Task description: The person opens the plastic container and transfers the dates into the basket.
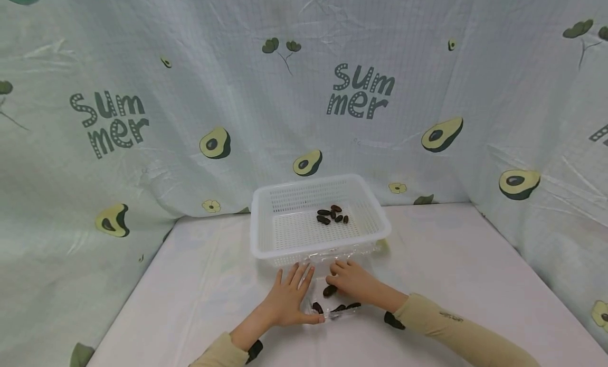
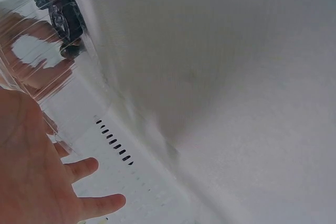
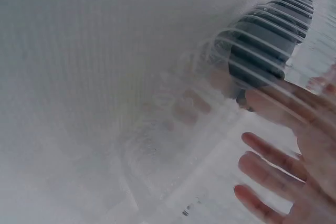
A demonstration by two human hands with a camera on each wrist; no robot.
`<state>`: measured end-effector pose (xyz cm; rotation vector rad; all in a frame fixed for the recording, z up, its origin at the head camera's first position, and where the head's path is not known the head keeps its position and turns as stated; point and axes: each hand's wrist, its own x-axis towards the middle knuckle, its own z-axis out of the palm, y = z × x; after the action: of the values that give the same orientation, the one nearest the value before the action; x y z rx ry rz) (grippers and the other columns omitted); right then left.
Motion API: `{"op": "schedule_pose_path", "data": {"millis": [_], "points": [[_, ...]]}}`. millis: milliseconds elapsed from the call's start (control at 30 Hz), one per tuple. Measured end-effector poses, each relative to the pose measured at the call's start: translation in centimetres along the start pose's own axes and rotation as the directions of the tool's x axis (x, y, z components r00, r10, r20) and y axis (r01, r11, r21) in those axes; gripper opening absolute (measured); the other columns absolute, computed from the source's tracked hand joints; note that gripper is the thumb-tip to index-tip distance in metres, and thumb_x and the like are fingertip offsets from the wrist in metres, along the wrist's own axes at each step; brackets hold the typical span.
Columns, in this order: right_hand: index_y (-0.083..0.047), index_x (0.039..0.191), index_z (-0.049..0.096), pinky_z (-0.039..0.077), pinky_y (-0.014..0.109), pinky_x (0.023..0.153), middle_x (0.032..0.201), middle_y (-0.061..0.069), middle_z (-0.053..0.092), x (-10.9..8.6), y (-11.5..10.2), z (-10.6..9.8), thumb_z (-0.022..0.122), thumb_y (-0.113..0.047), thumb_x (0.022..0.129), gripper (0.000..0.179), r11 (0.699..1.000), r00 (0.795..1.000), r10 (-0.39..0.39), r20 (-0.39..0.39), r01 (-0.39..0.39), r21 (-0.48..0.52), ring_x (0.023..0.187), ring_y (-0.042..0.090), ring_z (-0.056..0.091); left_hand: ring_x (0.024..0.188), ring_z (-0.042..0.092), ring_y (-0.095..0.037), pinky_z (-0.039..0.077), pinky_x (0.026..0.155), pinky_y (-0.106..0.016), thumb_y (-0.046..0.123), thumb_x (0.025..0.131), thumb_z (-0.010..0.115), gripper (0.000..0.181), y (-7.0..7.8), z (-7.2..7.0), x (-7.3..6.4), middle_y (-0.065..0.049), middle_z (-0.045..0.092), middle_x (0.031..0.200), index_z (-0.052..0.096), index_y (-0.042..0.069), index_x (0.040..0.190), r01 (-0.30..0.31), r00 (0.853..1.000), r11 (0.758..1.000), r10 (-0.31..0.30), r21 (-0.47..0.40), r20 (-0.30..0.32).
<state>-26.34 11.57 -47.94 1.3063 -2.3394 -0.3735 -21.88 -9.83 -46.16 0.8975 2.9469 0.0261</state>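
At left, left hand (image 1: pixel 288 301) with fingers spread apart, against the side of the clear box (image 1: pixel 343 313). Behind the box, white basket (image 1: pixel 285 253) with dates (image 1: pixel 324 219) inside. More dates in the box, mostly along its near wall. At right, right hand (image 1: pixel 353 282) over the box, fingers apart, slightly bent, beside a date. Box likely light, flexible, slick: best steadied gently by opposite walls. Dates likely softish, sticky: best pinched mid-length.

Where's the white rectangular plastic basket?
In the head view, the basket stands mid-picture on the white table, just beyond the clear plastic box between left hand and right hand.
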Motion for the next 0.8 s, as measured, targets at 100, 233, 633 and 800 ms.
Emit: {"op": "schedule_pose_path", "data": {"millis": [100,233,633,800], "points": [[-0.023,0.087,0.058,0.033,0.022,0.06,0.085,-0.007,0.052,-0.06,0.09,-0.11,0.067,-0.025,0.078,0.013,1.0,1.0,-0.007,-0.004,0.007,0.014,0.076,0.01,0.045,0.137,0.015,-0.032,0.02,0.102,-0.059,0.077,0.07,0.042,0.104,-0.07,-0.01,-0.04,-0.008,0.013,0.151,0.013,0.01,0.144,0.001,1.0,1.0,-0.001,0.003,0.0],[-0.024,0.085,0.059,0.032,0.021,0.059,0.084,-0.007,0.052,-0.07,0.16,-0.03,0.068,-0.028,0.076,0.013,1.0,1.0,-0.011,0.004,0.011,0.013,0.076,0.009,0.043,0.137,0.015,-0.032,0.021,0.102,-0.059,0.077,0.071,0.042,0.104,-0.14,-0.01,-0.06,-0.009,0.014,0.151,0.013,0.01,0.144,-0.003,1.0,1.0,0.003,0.012,-0.004],[-0.023,0.083,0.061,0.037,0.022,0.06,0.086,-0.006,0.054,-0.23,0.31,-0.08,0.07,-0.035,0.073,0.018,1.0,0.999,0.004,0.037,-0.004,0.007,0.078,0.01,0.046,0.137,0.015,-0.032,0.022,0.102,-0.058,0.077,0.071,0.042,0.104,0.06,-0.06,-0.12,-0.008,0.015,0.15,0.012,0.01,0.144,0.003,1.0,1.0,-0.003,0.023,-0.003],[-0.023,0.082,0.06,0.038,0.023,0.062,0.087,-0.006,0.054,-0.34,0.57,-0.23,0.07,-0.034,0.073,0.018,0.999,1.0,0.007,0.029,-0.008,0.033,0.079,0.01,0.047,0.137,0.016,-0.032,0.022,0.101,-0.058,0.076,0.07,0.043,0.104,0.01,-0.06,-0.09,-0.008,0.014,0.15,0.013,0.01,0.144,0.002,1.0,1.0,-0.002,0.02,-0.008]]}}
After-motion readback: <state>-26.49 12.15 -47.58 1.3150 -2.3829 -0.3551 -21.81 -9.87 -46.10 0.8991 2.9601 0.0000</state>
